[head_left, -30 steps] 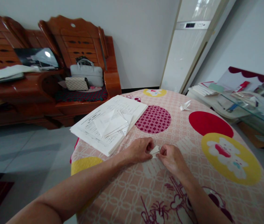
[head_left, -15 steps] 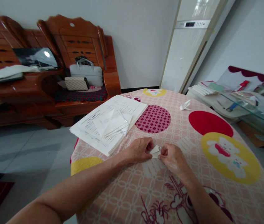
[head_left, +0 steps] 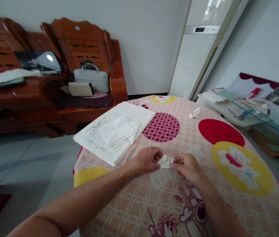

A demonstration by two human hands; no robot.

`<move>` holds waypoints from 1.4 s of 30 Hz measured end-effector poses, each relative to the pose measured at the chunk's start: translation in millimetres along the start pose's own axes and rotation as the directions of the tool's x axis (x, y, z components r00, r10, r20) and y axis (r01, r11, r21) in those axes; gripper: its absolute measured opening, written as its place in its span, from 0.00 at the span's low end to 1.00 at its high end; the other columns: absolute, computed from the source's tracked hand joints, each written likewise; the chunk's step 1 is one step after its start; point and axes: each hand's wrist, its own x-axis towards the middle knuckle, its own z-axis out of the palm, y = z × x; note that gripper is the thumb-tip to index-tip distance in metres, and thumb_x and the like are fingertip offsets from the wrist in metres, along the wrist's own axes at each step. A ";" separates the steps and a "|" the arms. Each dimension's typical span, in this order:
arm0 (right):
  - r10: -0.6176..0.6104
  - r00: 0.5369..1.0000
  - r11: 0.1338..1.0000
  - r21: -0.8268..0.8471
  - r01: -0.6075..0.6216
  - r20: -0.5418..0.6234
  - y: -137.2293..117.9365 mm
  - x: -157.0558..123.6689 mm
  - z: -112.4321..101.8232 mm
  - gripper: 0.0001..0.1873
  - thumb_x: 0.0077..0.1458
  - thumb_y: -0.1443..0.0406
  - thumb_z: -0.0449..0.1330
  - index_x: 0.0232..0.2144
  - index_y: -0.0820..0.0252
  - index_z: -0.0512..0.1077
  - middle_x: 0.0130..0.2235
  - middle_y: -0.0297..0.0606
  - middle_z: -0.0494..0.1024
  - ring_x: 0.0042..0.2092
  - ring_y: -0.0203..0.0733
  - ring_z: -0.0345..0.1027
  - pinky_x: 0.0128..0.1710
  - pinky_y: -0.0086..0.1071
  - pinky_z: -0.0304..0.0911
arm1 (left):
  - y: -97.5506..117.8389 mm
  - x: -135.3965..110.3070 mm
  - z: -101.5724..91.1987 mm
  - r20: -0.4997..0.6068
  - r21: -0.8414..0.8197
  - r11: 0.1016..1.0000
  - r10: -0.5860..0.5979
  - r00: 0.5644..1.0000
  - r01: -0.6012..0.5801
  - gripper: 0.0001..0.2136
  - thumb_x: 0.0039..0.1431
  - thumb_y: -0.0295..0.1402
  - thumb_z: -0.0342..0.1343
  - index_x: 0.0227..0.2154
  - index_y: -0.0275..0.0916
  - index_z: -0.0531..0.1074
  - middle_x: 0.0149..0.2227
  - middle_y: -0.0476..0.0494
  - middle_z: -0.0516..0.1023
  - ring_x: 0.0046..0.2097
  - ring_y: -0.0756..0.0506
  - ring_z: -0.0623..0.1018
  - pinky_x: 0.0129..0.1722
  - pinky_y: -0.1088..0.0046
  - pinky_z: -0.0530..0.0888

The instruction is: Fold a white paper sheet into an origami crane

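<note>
A small folded piece of white paper, with some print showing on its right part, lies on the patterned tablecloth between my hands. My left hand pinches its left end between thumb and fingers. At the right end, my right hand has thumb and forefinger closed on the paper's edge. To the left of my hands is a stack of printed sheets, with several folded white papers on top. A white folded paper crane rests farther back on the right of the table.
Wooden chairs stand at the back left, with a grey handbag and a quilted purse on one seat. A tall white air conditioner fills the corner. On the right is a glass-topped stand bearing papers and pots.
My right hand has shifted slightly right and its fingers have drawn back along the paper, so more of the printed part shows. My left hand stays at the left end.
</note>
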 end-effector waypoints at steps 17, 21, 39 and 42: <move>-0.216 0.971 0.859 0.453 0.239 -0.102 -15.1 -0.1 19.4 0.11 0.45 0.59 0.65 0.26 0.61 0.71 0.25 0.35 0.77 0.27 0.38 0.71 0.29 0.30 0.68 | -0.7 -1.6 3.3 0.190 -0.546 0.831 -0.003 0.982 0.108 0.12 0.48 0.37 0.61 0.32 0.33 0.72 0.23 0.51 0.73 0.24 0.51 0.71 0.23 0.78 0.66; -0.244 0.958 0.836 0.468 0.287 -0.151 -17.0 -3.2 20.3 0.11 0.46 0.59 0.66 0.29 0.61 0.74 0.26 0.36 0.78 0.26 0.39 0.72 0.28 0.30 0.68 | 4.2 -4.0 5.6 0.196 -0.664 0.737 0.008 0.981 0.127 0.14 0.49 0.38 0.63 0.32 0.32 0.73 0.24 0.48 0.75 0.23 0.51 0.73 0.22 0.79 0.69; -0.244 0.954 0.827 0.475 0.300 -0.177 -21.2 -9.8 15.1 0.06 0.47 0.64 0.66 0.29 0.61 0.75 0.25 0.33 0.78 0.24 0.35 0.70 0.25 0.27 0.66 | 12.2 -7.1 7.5 0.168 -0.805 0.572 -0.033 0.985 0.157 0.16 0.50 0.41 0.64 0.33 0.30 0.75 0.26 0.43 0.78 0.23 0.50 0.77 0.21 0.79 0.73; -0.249 0.953 0.821 0.484 0.302 -0.172 -18.4 -8.3 15.5 0.07 0.48 0.64 0.66 0.30 0.60 0.76 0.25 0.33 0.78 0.25 0.35 0.70 0.25 0.27 0.66 | 11.9 -6.3 7.5 0.166 -0.815 0.556 -0.043 0.985 0.161 0.18 0.51 0.44 0.62 0.31 0.30 0.74 0.25 0.42 0.78 0.22 0.50 0.77 0.20 0.79 0.72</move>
